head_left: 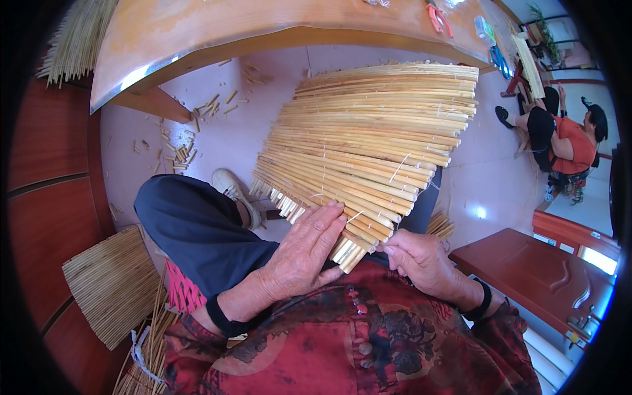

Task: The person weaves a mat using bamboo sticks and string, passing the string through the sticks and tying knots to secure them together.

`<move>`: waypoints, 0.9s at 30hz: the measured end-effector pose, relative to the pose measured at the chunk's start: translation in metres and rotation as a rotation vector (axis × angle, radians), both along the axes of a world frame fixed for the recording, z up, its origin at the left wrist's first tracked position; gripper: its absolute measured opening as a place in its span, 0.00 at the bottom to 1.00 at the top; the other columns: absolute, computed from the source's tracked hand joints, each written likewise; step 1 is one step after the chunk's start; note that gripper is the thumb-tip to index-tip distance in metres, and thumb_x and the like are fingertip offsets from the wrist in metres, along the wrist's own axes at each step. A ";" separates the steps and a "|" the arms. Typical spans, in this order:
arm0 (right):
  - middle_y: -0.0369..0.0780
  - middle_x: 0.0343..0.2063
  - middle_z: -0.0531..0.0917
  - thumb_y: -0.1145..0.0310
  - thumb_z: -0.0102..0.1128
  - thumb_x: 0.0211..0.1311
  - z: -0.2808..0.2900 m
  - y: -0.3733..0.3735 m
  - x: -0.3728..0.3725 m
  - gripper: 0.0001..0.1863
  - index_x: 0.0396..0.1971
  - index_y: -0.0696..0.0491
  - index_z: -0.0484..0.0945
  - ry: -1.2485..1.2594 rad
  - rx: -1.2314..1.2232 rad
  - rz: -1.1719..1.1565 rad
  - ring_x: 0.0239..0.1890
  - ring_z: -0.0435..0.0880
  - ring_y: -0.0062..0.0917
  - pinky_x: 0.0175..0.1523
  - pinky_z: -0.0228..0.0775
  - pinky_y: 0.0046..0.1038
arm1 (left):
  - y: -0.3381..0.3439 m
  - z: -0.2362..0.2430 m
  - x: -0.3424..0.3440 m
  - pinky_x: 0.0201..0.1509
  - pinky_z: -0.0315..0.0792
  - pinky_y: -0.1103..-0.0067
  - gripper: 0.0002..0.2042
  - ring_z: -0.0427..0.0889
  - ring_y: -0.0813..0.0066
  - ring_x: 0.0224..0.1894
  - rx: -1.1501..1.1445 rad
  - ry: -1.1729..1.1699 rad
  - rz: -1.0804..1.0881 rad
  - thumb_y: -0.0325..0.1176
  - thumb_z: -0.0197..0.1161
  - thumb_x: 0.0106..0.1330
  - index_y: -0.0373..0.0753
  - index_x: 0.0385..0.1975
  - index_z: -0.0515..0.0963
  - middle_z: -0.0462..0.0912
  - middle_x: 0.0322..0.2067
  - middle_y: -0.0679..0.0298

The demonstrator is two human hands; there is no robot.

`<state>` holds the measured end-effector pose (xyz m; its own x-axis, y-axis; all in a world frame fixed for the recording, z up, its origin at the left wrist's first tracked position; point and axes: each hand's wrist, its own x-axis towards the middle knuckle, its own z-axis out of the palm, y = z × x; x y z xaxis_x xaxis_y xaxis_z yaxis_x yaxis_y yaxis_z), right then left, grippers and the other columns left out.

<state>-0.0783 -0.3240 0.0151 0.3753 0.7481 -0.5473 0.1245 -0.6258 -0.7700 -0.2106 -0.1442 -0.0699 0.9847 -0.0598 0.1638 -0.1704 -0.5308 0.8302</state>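
A mat of pale yellow reed stalks [368,141], bound with white thread, slopes from my lap toward the table. My left hand [299,253] grips its near edge, fingers laid over the stalks and thumb by the lower edge. Several short stalk ends [347,255] stick out between my hands. At the mat's near right corner my right hand [421,263] is closed in a pinch, close to the stalk ends. What lies between those fingertips is too small to make out. Short white thread ends stand up from the mat near my left fingers.
A wooden table [217,23] spans the front, with red-handled pliers [440,21] and blue-handled scissors [499,60]. Cut reed pieces [181,155] litter the floor. Another reed mat [112,283] leans at left. A person in orange [573,145] sits at far right, beyond a red-brown door [533,273].
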 end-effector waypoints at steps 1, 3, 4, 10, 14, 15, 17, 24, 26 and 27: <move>0.42 0.20 0.76 0.78 0.46 0.59 -0.001 0.000 0.000 0.07 0.36 0.59 0.72 0.024 -0.001 -0.015 0.21 0.77 0.26 0.28 0.69 0.25 | -0.001 -0.001 0.000 0.60 0.57 0.60 0.39 0.62 0.49 0.58 0.021 -0.003 0.009 0.30 0.69 0.40 0.30 0.55 0.57 0.60 0.56 0.45; 0.42 0.21 0.76 0.78 0.46 0.59 0.000 0.001 0.001 0.07 0.36 0.59 0.71 -0.007 0.015 0.013 0.22 0.77 0.26 0.28 0.69 0.25 | -0.002 0.001 -0.001 0.60 0.57 0.60 0.39 0.63 0.48 0.57 0.042 -0.010 0.018 0.31 0.69 0.40 0.30 0.55 0.57 0.60 0.56 0.45; 0.42 0.21 0.76 0.78 0.46 0.59 0.001 0.002 0.001 0.07 0.36 0.60 0.71 -0.036 0.030 0.041 0.22 0.77 0.26 0.29 0.69 0.25 | -0.002 0.002 0.000 0.60 0.58 0.60 0.39 0.63 0.49 0.57 0.054 -0.012 0.033 0.31 0.69 0.40 0.29 0.55 0.58 0.61 0.55 0.45; 0.42 0.20 0.76 0.77 0.45 0.59 0.000 0.003 0.000 0.07 0.36 0.60 0.71 -0.043 0.044 0.042 0.22 0.78 0.27 0.29 0.69 0.26 | -0.007 0.000 0.001 0.59 0.58 0.60 0.36 0.63 0.49 0.57 0.128 -0.057 0.071 0.32 0.66 0.42 0.26 0.53 0.60 0.61 0.54 0.44; 0.41 0.20 0.76 0.77 0.45 0.59 -0.001 0.004 -0.001 0.06 0.36 0.59 0.71 -0.027 0.032 0.029 0.22 0.77 0.27 0.29 0.69 0.26 | -0.008 0.000 0.002 0.59 0.58 0.61 0.34 0.64 0.49 0.57 0.144 -0.078 0.082 0.29 0.64 0.42 0.25 0.52 0.60 0.61 0.54 0.43; 0.41 0.19 0.76 0.77 0.46 0.59 0.000 0.005 -0.001 0.06 0.36 0.59 0.71 -0.021 0.026 0.022 0.22 0.77 0.26 0.29 0.69 0.26 | -0.009 0.001 0.002 0.59 0.58 0.61 0.34 0.64 0.49 0.57 0.146 -0.078 0.084 0.29 0.64 0.42 0.25 0.52 0.60 0.61 0.54 0.43; 0.41 0.19 0.76 0.77 0.46 0.59 0.001 0.007 0.000 0.06 0.36 0.59 0.71 -0.018 0.021 0.016 0.22 0.77 0.26 0.29 0.69 0.26 | -0.009 0.001 0.002 0.59 0.58 0.61 0.33 0.64 0.49 0.57 0.147 -0.075 0.097 0.26 0.62 0.42 0.24 0.52 0.59 0.61 0.55 0.43; 0.40 0.18 0.75 0.75 0.45 0.60 0.003 0.010 0.001 0.06 0.36 0.59 0.70 -0.029 0.023 0.030 0.22 0.77 0.25 0.29 0.69 0.26 | -0.007 0.005 0.005 0.60 0.58 0.61 0.33 0.64 0.49 0.56 0.141 -0.102 0.121 0.23 0.60 0.42 0.24 0.53 0.59 0.60 0.55 0.43; 0.40 0.18 0.75 0.75 0.45 0.61 0.004 0.012 0.001 0.06 0.36 0.59 0.70 -0.031 0.025 0.032 0.22 0.77 0.25 0.29 0.69 0.26 | -0.006 0.006 0.005 0.60 0.58 0.62 0.33 0.64 0.49 0.56 0.134 -0.120 0.127 0.22 0.60 0.41 0.24 0.53 0.59 0.60 0.55 0.43; 0.40 0.19 0.75 0.75 0.45 0.61 0.004 0.013 0.001 0.06 0.36 0.59 0.70 -0.032 0.028 0.036 0.22 0.77 0.25 0.30 0.69 0.26 | -0.005 0.006 0.006 0.60 0.58 0.62 0.33 0.64 0.49 0.56 0.136 -0.122 0.127 0.22 0.60 0.41 0.24 0.53 0.59 0.60 0.55 0.43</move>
